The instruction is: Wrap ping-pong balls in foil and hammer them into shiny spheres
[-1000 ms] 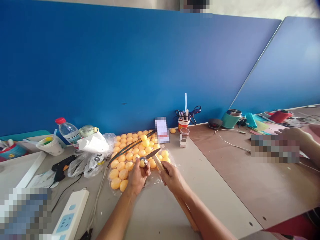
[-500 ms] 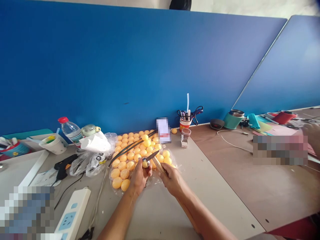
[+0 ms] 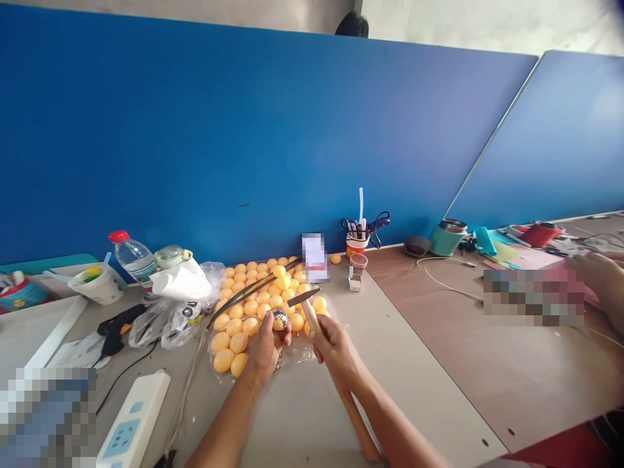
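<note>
My left hand point(image 3: 264, 348) is closed around a shiny silver ball point(image 3: 280, 320), its top showing above the fingers. Some small beads or chain links hang below that hand. In my right hand point(image 3: 336, 344) is a hammer, gripped by its long wooden handle point(image 3: 351, 416). The dark, narrow hammer head point(image 3: 303, 297) is up and to the right of the ball, apart from it. Just beyond both hands lie many orange plastic balls point(image 3: 251, 307) in a clear wrapping, with dark flat strips point(image 3: 244, 291) across them.
At left are a power strip point(image 3: 134, 419), a glue gun point(image 3: 119, 328), a plastic bag point(image 3: 178, 318), a water bottle point(image 3: 134, 260) and a cup point(image 3: 97, 283). A pen cup point(image 3: 357, 246) stands by the blue partition point(image 3: 273, 130). Another person's hand point(image 3: 597, 276) is at far right.
The hammer head has shifted away from the silver ball to the right; it was over the ball before. More of the handle shows now. The view has tilted slightly up.
</note>
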A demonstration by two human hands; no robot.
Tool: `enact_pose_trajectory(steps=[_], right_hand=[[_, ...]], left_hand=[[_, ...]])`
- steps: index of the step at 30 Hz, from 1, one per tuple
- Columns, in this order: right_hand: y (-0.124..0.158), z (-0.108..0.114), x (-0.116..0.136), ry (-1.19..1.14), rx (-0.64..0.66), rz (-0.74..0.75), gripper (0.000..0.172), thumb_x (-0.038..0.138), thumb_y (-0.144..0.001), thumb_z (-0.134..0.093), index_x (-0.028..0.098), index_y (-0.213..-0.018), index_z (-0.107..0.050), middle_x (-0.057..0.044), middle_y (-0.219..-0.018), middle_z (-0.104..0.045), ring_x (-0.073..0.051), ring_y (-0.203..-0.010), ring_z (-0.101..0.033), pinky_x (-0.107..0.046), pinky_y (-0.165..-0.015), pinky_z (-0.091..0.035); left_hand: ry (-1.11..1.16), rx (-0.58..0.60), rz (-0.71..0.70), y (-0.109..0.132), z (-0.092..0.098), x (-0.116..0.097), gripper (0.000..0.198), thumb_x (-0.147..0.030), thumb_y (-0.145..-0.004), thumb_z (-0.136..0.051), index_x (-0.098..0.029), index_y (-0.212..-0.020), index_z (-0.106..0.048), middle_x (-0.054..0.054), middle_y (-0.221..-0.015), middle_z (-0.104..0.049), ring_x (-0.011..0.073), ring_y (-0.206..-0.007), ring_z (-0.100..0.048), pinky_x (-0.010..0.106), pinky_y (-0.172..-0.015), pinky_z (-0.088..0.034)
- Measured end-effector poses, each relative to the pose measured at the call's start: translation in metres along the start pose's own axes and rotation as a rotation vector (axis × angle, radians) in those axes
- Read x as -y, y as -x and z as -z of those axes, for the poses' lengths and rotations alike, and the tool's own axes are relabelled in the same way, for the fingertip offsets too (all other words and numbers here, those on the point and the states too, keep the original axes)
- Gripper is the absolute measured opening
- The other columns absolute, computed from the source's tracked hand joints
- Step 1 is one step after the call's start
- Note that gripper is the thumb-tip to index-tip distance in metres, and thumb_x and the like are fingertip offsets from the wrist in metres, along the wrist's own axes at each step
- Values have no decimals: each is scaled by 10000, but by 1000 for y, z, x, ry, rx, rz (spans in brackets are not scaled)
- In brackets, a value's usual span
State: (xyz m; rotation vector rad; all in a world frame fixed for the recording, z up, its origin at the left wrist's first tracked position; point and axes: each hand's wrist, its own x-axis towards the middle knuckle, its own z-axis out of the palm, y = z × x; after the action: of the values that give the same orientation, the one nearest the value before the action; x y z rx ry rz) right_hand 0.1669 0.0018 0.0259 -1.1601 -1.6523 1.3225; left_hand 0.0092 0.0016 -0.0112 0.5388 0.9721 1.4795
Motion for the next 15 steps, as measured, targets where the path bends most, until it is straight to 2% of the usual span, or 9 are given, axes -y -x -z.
enact_pose_trajectory(steps=[4, 8, 12, 15], right_hand=[[-1, -2, -1, 68, 42, -43, 104, 216, -753, -474, 224, -692, -391, 72, -510, -440, -95, -441, -410, -222, -473, -305], [0, 0, 0, 2, 13, -12, 111, 253, -804, -439, 226, -710, -388, 67, -504, -445, -101, -457, -414, -224, -487, -324], [-1, -1, -3, 80, 25, -17, 91, 226, -758, -474, 223, -705, -401, 66, -519, -445, -101, -448, -410, -226, -475, -308], [0, 0, -1, 49, 44, -17, 93, 237, -773, -467, 224, -710, -401, 62, -526, -449, -106, -454, -424, -230, -483, -323]], left_hand=[[-1, 24, -20, 1, -1, -1, 485, -601, -721, -664, -158, -897, -573, 0, -642, -577, 91, -494, -473, 218, -483, -368], [5, 0, -13, 3, -2, -2, 479, -602, -734, -649, -161, -905, -573, 5, -642, -583, 94, -499, -481, 221, -498, -378], [1, 6, 1, 2, -1, -1, 452, -563, -752, -651, -157, -934, -576, -1, -641, -573, 90, -503, -468, 215, -491, -372], [6, 11, -8, 2, -1, -1, 449, -569, -765, -638, -158, -934, -570, 2, -650, -578, 93, -509, -479, 218, -504, -385]])
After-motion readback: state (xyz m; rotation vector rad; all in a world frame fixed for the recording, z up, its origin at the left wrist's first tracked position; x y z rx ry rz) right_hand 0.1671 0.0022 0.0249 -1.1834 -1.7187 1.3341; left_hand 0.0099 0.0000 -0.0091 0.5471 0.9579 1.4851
